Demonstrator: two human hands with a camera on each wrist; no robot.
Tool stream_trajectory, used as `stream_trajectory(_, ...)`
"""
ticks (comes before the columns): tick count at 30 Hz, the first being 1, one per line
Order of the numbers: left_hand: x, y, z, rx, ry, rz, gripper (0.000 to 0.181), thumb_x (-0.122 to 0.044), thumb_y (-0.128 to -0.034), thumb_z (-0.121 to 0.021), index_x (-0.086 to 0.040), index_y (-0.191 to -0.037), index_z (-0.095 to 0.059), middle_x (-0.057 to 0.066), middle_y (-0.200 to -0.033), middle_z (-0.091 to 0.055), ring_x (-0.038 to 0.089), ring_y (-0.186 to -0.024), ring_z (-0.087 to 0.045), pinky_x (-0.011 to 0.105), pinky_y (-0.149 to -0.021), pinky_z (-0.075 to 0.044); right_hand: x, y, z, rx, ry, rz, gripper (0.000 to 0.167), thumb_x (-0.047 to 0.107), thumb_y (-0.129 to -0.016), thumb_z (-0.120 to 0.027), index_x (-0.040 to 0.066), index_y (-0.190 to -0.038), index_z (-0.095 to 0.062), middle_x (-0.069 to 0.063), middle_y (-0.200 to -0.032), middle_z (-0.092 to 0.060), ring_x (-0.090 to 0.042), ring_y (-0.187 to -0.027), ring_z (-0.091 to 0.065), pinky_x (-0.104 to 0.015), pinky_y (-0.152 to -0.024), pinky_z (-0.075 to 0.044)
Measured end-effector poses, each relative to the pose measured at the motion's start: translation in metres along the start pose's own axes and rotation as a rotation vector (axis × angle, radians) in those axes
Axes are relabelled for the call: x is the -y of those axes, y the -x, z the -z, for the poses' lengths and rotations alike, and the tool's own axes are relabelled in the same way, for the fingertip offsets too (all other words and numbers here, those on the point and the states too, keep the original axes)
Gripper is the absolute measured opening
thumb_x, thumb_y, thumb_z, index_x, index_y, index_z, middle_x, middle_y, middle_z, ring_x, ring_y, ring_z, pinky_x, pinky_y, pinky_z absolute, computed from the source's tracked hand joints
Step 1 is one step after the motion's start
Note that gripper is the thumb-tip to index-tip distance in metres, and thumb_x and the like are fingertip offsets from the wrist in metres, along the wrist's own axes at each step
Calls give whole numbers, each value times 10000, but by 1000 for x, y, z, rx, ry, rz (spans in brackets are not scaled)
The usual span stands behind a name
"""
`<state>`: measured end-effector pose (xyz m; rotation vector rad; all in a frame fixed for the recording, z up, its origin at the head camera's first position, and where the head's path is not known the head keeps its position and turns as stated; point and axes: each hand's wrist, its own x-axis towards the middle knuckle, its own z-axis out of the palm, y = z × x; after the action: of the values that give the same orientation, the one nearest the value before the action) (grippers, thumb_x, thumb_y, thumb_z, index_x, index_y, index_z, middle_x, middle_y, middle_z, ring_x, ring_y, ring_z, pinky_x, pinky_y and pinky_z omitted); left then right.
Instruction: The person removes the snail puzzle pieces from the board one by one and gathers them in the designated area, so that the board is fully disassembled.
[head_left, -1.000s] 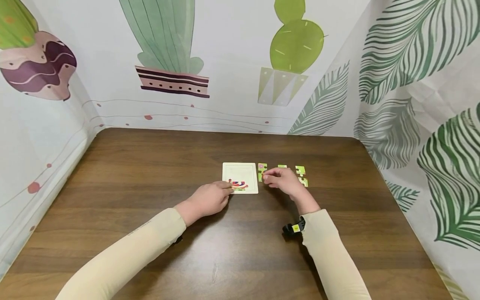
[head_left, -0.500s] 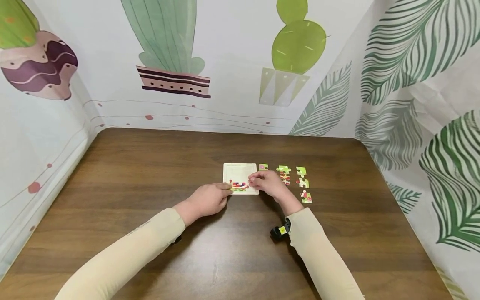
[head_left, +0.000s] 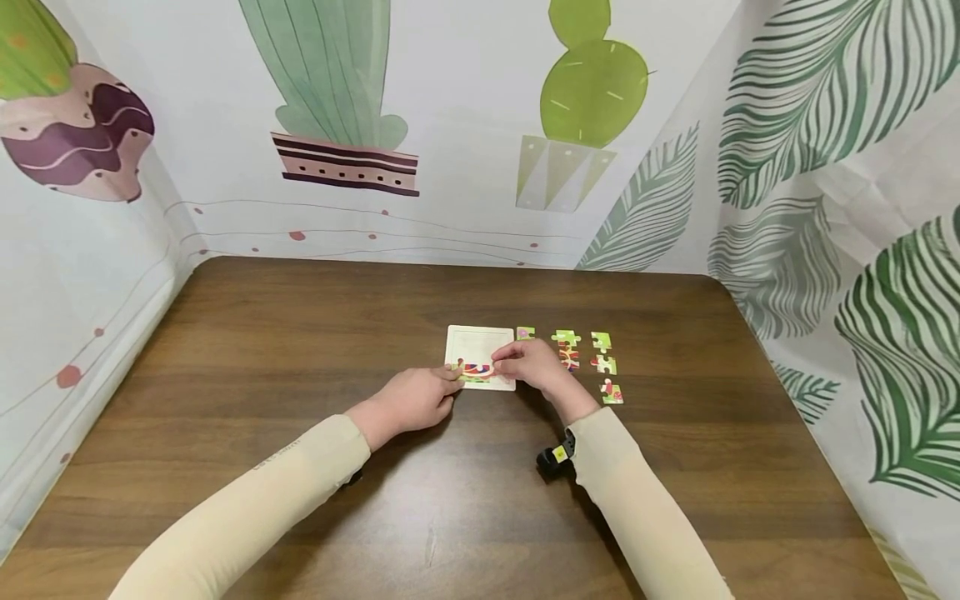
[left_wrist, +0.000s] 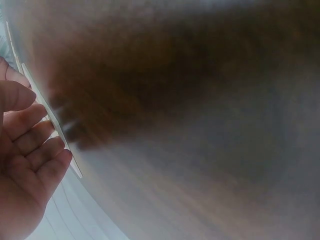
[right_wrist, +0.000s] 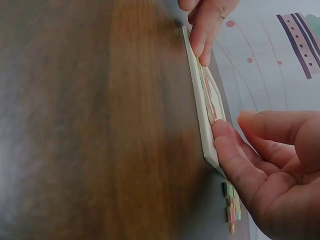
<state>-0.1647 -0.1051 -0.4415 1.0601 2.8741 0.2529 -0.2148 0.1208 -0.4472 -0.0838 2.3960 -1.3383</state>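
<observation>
A cream puzzle tray (head_left: pixel 472 342) lies flat on the table, with a strip of fitted red, blue and green puzzle pieces (head_left: pixel 474 371) along its near side. My left hand (head_left: pixel 415 400) rests its fingertips on the tray's left near corner; its fingers, seen in the left wrist view, lie loosely bent at the tray edge. Over the tray's right side, my right hand (head_left: pixel 536 367) pinches a small puzzle piece at the right end of the strip, the piece largely hidden by the fingers. In the right wrist view, its fingertips (right_wrist: pixel 222 127) touch the tray.
Several loose jigsaw pieces lie right of the tray, among them a green one (head_left: pixel 567 337), a red-patterned one (head_left: pixel 568 358) and a nearer one (head_left: pixel 611 392). A patterned cloth backdrop (head_left: pixel 465 225) stands behind the brown wooden table (head_left: pixel 315 333).
My right hand has moved left from the loose pieces beside the tray to the tray's right side, uncovering pieces behind it. The left hand stays at the tray corner.
</observation>
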Motion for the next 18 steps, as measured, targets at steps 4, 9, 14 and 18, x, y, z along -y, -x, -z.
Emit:
stream_trajectory(4,-1,1,-1,-9,-1,-1,354,-124,-951,-610,-46,-1278,-721,135,-1385,-677,284,-1281,-670,445,-986,-575,3,-3,-1,-8,53,6,228,92,-929,-696,-25,-1114,-758,-170,-1073,-775,-98,-844,-655,-233,-789,-550)
stream_trajectory(9,0,1,-2,4,13,9,369,-121,-950,-600,-49,-1294,-712,131,-1405,-662,285,-1299,-657,454,-995,-569,4,-4,-2,-10,74,-17,222,92,-926,-701,-16,-1109,-764,-172,-1105,-771,-143,-901,-670,-263,-816,-558)
stream_trajectory(14,0,0,-1,6,30,13,369,-122,-946,-602,-47,-1289,-716,135,-1403,-662,293,-1295,-659,458,-1002,-566,5,-5,-3,-13,63,-35,226,96,-923,-706,-14,-1112,-765,-173,-1113,-767,-156,-940,-679,-280,-855,-564)
stream_trajectory(18,-1,0,-1,14,29,21,370,-132,-955,-604,-48,-1300,-708,134,-1417,-652,289,-1303,-653,453,-1007,-565,4,-4,-3,-14,68,-43,229,105,-928,-700,-11,-1114,-765,-173,-1128,-765,-180,-983,-683,-307,-881,-562)
